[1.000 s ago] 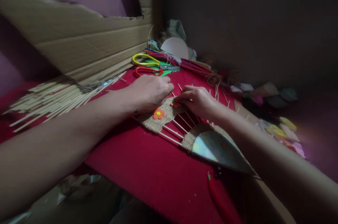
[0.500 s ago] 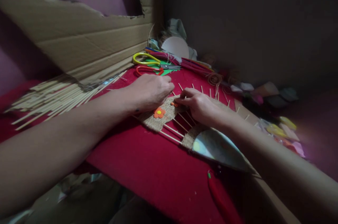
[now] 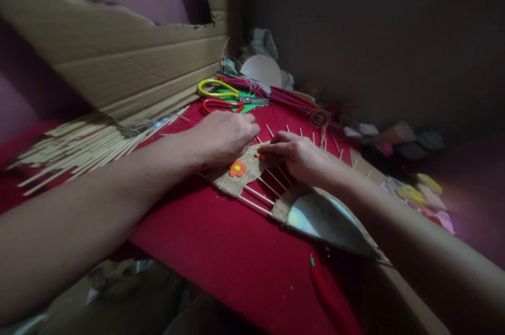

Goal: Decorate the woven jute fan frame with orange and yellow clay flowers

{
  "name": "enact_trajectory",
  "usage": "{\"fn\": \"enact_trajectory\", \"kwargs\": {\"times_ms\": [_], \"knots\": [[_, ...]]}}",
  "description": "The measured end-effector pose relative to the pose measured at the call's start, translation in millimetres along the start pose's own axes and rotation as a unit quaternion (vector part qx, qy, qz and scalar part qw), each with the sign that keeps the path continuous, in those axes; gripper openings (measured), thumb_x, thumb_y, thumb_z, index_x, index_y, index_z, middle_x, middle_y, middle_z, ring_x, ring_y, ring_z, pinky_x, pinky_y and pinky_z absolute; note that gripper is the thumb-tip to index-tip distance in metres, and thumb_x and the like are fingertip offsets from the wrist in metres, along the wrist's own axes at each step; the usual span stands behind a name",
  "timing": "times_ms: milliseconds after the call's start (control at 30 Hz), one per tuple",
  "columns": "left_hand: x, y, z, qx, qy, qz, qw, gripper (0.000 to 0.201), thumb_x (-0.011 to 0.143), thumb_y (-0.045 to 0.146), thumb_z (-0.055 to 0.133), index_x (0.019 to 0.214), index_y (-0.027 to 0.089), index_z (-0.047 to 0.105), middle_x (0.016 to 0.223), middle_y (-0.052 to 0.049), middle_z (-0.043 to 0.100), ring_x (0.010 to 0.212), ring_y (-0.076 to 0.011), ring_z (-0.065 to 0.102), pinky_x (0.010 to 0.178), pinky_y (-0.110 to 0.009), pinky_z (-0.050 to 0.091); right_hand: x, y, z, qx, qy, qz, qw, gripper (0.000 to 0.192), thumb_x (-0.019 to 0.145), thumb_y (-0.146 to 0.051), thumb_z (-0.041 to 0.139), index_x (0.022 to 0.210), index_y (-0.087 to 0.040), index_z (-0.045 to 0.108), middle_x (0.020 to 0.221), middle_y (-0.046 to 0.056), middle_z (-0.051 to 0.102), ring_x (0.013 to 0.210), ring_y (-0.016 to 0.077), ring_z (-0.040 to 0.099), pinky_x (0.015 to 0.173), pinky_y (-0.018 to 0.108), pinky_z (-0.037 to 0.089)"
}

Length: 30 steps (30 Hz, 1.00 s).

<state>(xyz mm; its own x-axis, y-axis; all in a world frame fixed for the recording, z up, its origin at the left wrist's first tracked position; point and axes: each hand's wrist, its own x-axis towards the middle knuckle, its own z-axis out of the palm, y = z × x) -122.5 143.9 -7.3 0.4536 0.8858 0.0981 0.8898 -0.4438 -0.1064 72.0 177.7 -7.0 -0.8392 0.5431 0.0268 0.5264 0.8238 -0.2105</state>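
Note:
A round mirror [image 3: 325,222] lies on the red surface, with a twine rim and thin sticks [image 3: 270,189] radiating from it. A woven twine band [image 3: 226,181] crosses the sticks further out. It carries an orange flower [image 3: 237,169] with a yellow centre. My right hand [image 3: 302,159] has its fingertips together on a second orange flower [image 3: 258,155], which they mostly cover. My left hand [image 3: 231,138] is closed in a fist at the band's far edge; what its fingers hold is hidden from me.
Scissors [image 3: 221,88] with yellow and red handles lie on green sheet beyond my left hand. Loose sticks [image 3: 79,145] are piled at left beside a cardboard panel [image 3: 138,56]. A red tool handle [image 3: 325,293] is near the front. Twine [image 3: 319,117] and colourful packets [image 3: 414,194] lie at right.
Hardly anything differs. My right hand's fingers have shifted very slightly over the second flower; my left hand stays in place.

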Motion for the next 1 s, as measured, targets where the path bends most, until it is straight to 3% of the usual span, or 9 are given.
{"fn": "enact_trajectory", "kwargs": {"times_ms": [167,300,433,500,567,767,1000], "knots": [[-0.1,0.5,-2.7,-0.002,-0.010,-0.017,1.000,0.029,0.090,0.026,0.038,0.097,0.014,0.063,0.094,-0.012,0.062,0.075,-0.0218,0.059,0.056,-0.029,0.038,-2.5,-0.4,-5.6,0.007,0.039,0.013,0.999,0.047,0.079,-0.001,0.041,0.117,-0.016,0.063,0.101,0.010,0.062,0.089,0.0173,0.059,0.075,0.028,0.045],[0.6,-3.0,-4.3,-0.009,-0.010,-0.083,0.996,0.030,0.090,0.027,0.037,0.094,0.014,0.064,0.090,-0.012,0.063,0.075,-0.0220,0.060,0.055,-0.028,0.038,-27.8,-3.3,-32.8,-0.024,0.092,0.052,0.994,0.028,0.085,-0.012,0.046,0.097,-0.016,0.070,0.096,0.009,0.064,0.082,0.0165,0.060,0.073,0.029,0.045],[3.6,-10.7,-0.9,-0.024,-0.027,-0.148,0.988,0.031,0.087,0.037,0.042,0.086,0.016,0.064,0.079,-0.011,0.066,0.066,-0.0194,0.058,0.051,-0.028,0.034,-77.9,-7.6,-54.0,-0.066,-0.040,0.106,0.991,0.013,0.083,-0.027,0.055,0.084,-0.022,0.067,0.077,0.003,0.064,0.065,0.0135,0.057,0.060,0.027,0.041],[5.6,-14.2,2.3,-0.048,-0.027,-0.134,0.989,0.031,0.086,0.040,0.043,0.084,0.017,0.064,0.080,-0.011,0.066,0.066,-0.0200,0.059,0.050,-0.028,0.034,-100.8,-11.2,-51.6,-0.059,-0.095,0.137,0.984,0.009,0.080,-0.030,0.060,0.085,-0.024,0.065,0.075,0.001,0.064,0.061,0.0126,0.055,0.054,0.025,0.038],[7.4,-17.2,5.6,-0.068,-0.035,-0.111,0.991,0.030,0.085,0.040,0.044,0.083,0.018,0.064,0.083,-0.011,0.066,0.070,-0.0216,0.059,0.052,-0.029,0.035,-115.9,-15.5,-41.9,-0.054,-0.109,0.159,0.980,0.008,0.081,-0.026,0.057,0.086,-0.024,0.063,0.076,0.000,0.063,0.061,0.0122,0.055,0.053,0.025,0.037],[10.6,-28.2,12.3,-0.133,-0.060,-0.036,0.989,0.018,0.081,0.031,0.049,0.084,0.020,0.063,0.083,-0.006,0.066,0.077,-0.0193,0.059,0.061,-0.027,0.040,-123.4,-23.8,-16.5,-0.038,-0.037,0.160,0.986,0.014,0.083,-0.014,0.048,0.078,-0.019,0.060,0.078,0.004,0.061,0.065,0.0128,0.054,0.058,0.026,0.039],[9.0,-30.1,12.9,-0.132,-0.048,0.009,0.990,0.017,0.078,0.016,0.047,0.082,0.019,0.064,0.085,-0.006,0.065,0.077,-0.0160,0.057,0.064,-0.025,0.040,-115.4,-22.5,-31.5,0.039,0.044,0.191,0.980,0.011,0.079,-0.015,0.052,0.077,-0.019,0.063,0.076,0.003,0.063,0.064,0.0123,0.055,0.058,0.025,0.042]]}}
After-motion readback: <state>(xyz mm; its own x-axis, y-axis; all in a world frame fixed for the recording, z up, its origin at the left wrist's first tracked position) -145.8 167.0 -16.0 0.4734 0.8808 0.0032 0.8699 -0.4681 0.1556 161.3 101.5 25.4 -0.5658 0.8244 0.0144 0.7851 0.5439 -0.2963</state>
